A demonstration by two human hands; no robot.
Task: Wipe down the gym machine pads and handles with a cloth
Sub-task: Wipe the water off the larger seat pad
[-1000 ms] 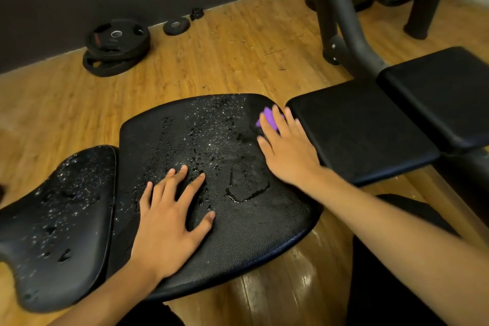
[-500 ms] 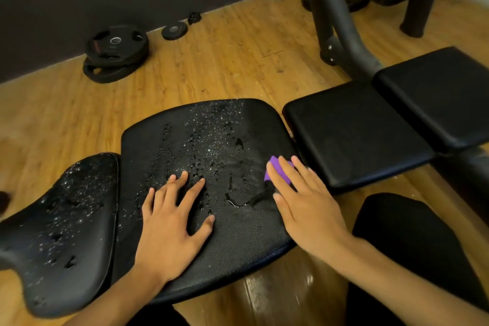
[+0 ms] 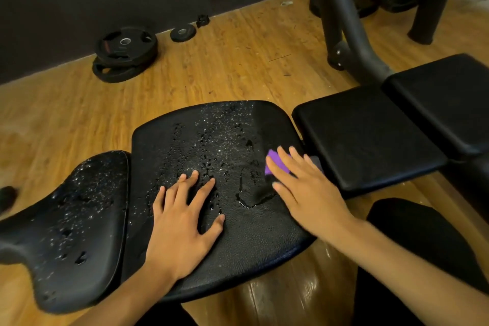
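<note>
A wide black seat pad (image 3: 211,140) fills the middle of the head view, speckled with water drops on its left and centre. My left hand (image 3: 182,219) rests flat on it with fingers spread. My right hand (image 3: 307,188) presses a purple cloth (image 3: 274,163) onto the pad's right part with straight fingers; most of the cloth is hidden under the palm. A strip of pad along the right edge looks wiped dry. A narrower wet black pad (image 3: 79,219) lies to the left.
Two dry black pads (image 3: 365,137) (image 3: 444,98) continue to the right. The machine's dark frame post (image 3: 336,21) rises behind them. Weight plates (image 3: 124,53) lie on the wooden floor by the dark wall. My knee in dark clothing (image 3: 412,241) is at lower right.
My right hand slid the purple cloth from the pad's far right corner down toward me, then a little back up. My left hand stayed pressed in place.
</note>
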